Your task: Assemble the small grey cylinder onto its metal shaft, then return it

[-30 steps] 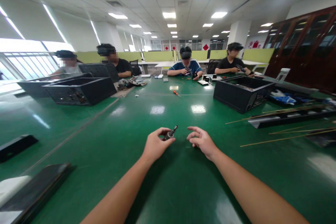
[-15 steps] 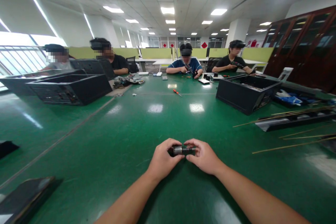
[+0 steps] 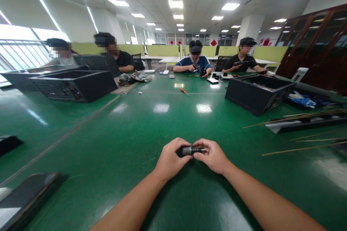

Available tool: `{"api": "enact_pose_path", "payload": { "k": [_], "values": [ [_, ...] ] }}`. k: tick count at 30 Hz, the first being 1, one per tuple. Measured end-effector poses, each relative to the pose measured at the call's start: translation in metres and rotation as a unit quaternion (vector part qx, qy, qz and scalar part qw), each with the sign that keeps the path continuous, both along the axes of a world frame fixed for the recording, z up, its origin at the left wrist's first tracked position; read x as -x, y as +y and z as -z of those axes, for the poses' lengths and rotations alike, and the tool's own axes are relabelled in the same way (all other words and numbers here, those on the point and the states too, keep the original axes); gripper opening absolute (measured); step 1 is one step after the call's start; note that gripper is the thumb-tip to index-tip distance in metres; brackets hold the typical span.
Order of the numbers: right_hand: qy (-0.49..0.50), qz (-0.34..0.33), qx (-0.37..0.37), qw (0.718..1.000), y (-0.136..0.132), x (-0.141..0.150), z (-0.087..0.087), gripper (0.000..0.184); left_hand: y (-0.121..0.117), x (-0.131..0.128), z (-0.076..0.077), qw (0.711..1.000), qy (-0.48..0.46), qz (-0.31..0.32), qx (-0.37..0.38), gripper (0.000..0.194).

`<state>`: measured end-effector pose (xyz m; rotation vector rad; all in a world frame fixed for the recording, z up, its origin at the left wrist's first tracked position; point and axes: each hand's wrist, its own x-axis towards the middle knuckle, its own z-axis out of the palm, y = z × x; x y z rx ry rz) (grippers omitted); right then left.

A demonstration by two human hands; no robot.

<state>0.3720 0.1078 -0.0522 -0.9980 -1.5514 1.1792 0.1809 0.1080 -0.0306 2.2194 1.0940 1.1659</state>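
Note:
A small dark cylindrical part with a silver band (image 3: 189, 150) lies level between my two hands, just above the green table (image 3: 162, 126). My left hand (image 3: 171, 159) is closed around its thicker left end. The fingertips of my right hand (image 3: 213, 156) pinch its thin right end. Both forearms reach in from the bottom of the view.
Black open computer cases stand at the left (image 3: 74, 85) and right (image 3: 257, 94). Thin wooden sticks (image 3: 298, 148) and a black panel (image 3: 306, 122) lie at the right, dark panels (image 3: 27, 198) at the near left. An orange-handled screwdriver (image 3: 184, 91) lies mid-table. Several people sit at the far end.
A second ago only my left hand held the part, tilted up, with my right hand open beside it. My right hand has closed on its end, and the part now lies level.

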Motion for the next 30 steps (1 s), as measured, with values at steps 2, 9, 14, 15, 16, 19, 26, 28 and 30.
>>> {"api": "enact_pose_path", "payload": {
  "k": [2, 9, 14, 15, 16, 19, 26, 28, 30],
  "values": [
    [-0.008, 0.003, -0.003, 1.000, -0.0003, 0.0002, -0.0010, 0.020, -0.0002, -0.0002, 0.0002, 1.000, 0.000, 0.009, -0.001, 0.021],
    [-0.036, -0.005, 0.008, 0.999, 0.0021, -0.0018, -0.0006, 0.020, -0.0013, -0.0001, 0.0019, 1.000, -0.002, 0.006, -0.025, 0.024],
    [-0.035, -0.007, 0.016, 0.999, 0.0031, -0.0028, -0.0001, 0.022, -0.0026, 0.0000, 0.0010, 1.000, -0.002, -0.005, -0.027, 0.024],
    [-0.031, -0.007, 0.019, 0.999, 0.0032, -0.0029, 0.0001, 0.022, -0.0025, 0.0001, 0.0011, 1.000, -0.003, -0.008, -0.025, 0.024],
    [-0.027, -0.006, 0.021, 0.999, 0.0032, -0.0030, 0.0004, 0.022, -0.0023, 0.0004, 0.0011, 1.000, -0.003, -0.011, -0.022, 0.024],
    [-0.015, -0.006, 0.028, 0.999, 0.0035, -0.0032, 0.0013, 0.022, -0.0013, 0.0013, 0.0013, 1.000, -0.003, -0.018, -0.018, 0.024],
    [-0.010, -0.007, 0.033, 0.999, 0.0053, -0.0036, 0.0026, 0.024, -0.0014, 0.0017, -0.0004, 1.000, -0.004, -0.021, -0.018, 0.024],
    [-0.014, -0.008, 0.032, 0.999, 0.0051, -0.0035, 0.0023, 0.023, -0.0018, 0.0015, -0.0010, 1.000, -0.002, -0.023, -0.019, 0.024],
    [-0.015, -0.008, 0.029, 0.999, 0.0046, -0.0032, 0.0018, 0.023, -0.0019, 0.0015, -0.0014, 0.999, -0.001, -0.026, -0.018, 0.024]
  ]
}}
